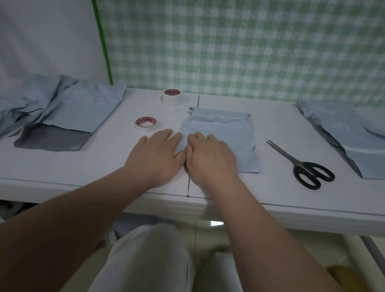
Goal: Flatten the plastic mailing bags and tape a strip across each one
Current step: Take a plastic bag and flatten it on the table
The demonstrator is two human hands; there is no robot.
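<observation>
A pale blue plastic mailing bag (234, 131) lies flat in the middle of the white table (277, 195), its far end still wrinkled. My left hand (159, 152) rests palm down at the bag's left edge, mostly on the table. My right hand (209, 157) presses palm down on the bag's near left part, thumb beside the left hand. Both hands are spread flat and hold nothing. One roll of white tape (146, 123) lies just left of the bag. A second roll (172, 96) stands farther back.
A crumpled heap of blue bags (53, 104) with a grey inner side showing lies at the left. A flatter stack of bags (361, 147) lies at the right. Black-handled scissors (305, 168) rest between the middle bag and the right stack. A checked green cloth hangs behind.
</observation>
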